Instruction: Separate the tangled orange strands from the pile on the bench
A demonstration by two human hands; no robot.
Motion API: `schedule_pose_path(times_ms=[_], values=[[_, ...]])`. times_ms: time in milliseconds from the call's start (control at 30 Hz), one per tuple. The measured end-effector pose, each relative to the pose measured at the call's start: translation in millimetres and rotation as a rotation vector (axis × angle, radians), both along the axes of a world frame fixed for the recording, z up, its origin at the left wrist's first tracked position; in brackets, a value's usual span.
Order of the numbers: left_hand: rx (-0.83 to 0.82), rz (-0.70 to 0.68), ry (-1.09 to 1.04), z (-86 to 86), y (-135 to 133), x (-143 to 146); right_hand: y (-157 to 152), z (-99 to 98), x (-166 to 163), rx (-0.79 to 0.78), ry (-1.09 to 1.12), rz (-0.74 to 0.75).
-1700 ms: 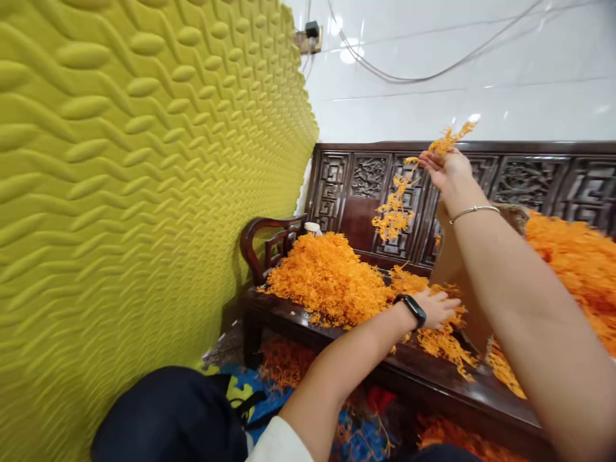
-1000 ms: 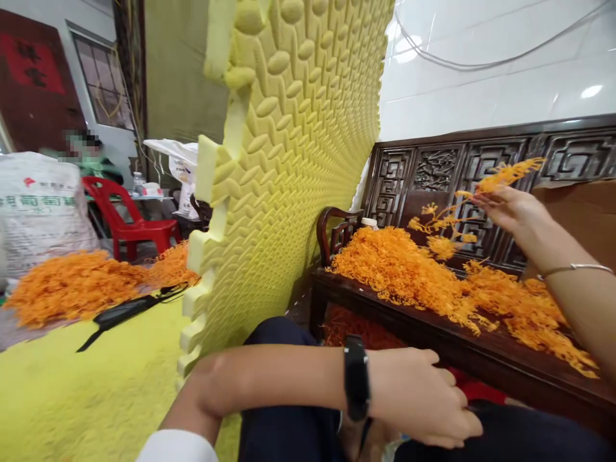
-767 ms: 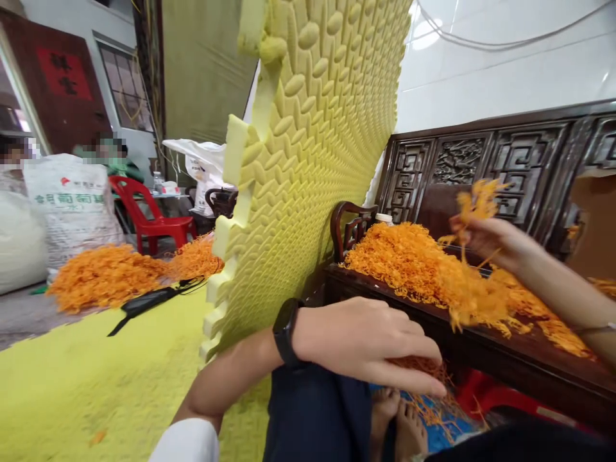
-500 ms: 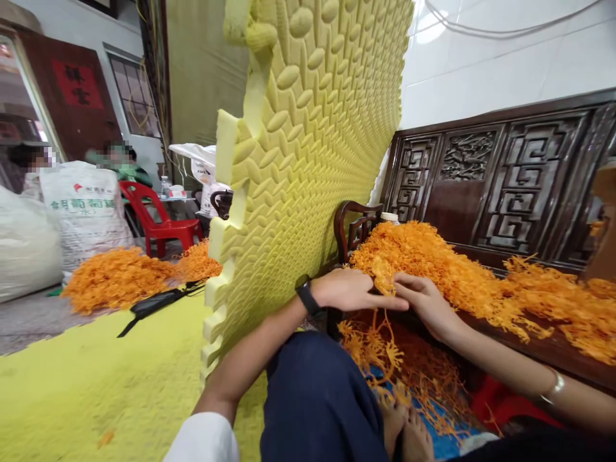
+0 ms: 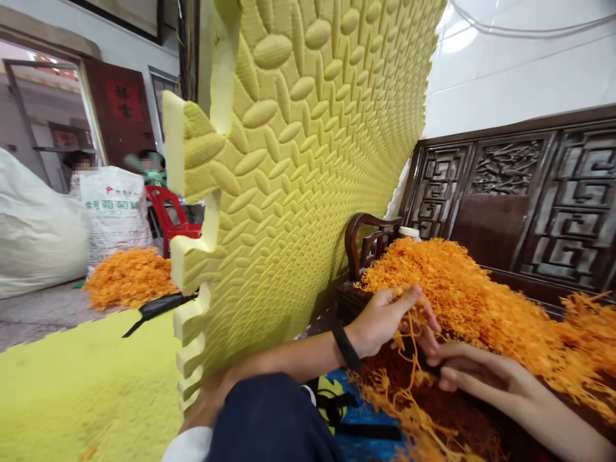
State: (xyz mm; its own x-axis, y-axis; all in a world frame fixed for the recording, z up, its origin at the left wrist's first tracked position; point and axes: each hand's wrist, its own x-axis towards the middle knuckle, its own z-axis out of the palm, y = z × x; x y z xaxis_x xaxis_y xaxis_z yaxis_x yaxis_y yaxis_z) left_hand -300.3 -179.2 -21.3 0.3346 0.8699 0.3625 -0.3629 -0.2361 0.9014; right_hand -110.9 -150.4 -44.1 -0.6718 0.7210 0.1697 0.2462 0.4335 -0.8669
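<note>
The left hand [image 5: 385, 314] was at the front edge of the wooden bench [image 5: 505, 212], thumb and fingers pinched together on a few orange strands [image 5: 409, 350] that trailed down from the big orange pile [image 5: 462, 301] heaped toward the bench's left end by the armrest. The right hand [image 5: 474, 372] lay just below and beside it, fingers loosely apart, touching the same tangle. A good pull here, I'd judge, called for a light pinch and a slow draw, the right hand steadying the heap so clumps didn't spill off the edge.
</note>
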Motion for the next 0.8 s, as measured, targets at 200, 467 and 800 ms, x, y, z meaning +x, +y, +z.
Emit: schedule_pose_path(times_ms=[200, 467, 800], values=[[-0.313, -0.245, 0.349, -25.0, 16, 10, 10, -2.9, 7, 0.136, 0.032, -0.055], [-0.219, -0.378, 0.388, -10.7, 21, 13, -13, 28.2, 6, 0.397, 0.013, -0.217], [-0.103, -0.099, 0.582, 5.6, 7, -1, -1, 36.9, 6, -0.179, 0.235, -0.227]])
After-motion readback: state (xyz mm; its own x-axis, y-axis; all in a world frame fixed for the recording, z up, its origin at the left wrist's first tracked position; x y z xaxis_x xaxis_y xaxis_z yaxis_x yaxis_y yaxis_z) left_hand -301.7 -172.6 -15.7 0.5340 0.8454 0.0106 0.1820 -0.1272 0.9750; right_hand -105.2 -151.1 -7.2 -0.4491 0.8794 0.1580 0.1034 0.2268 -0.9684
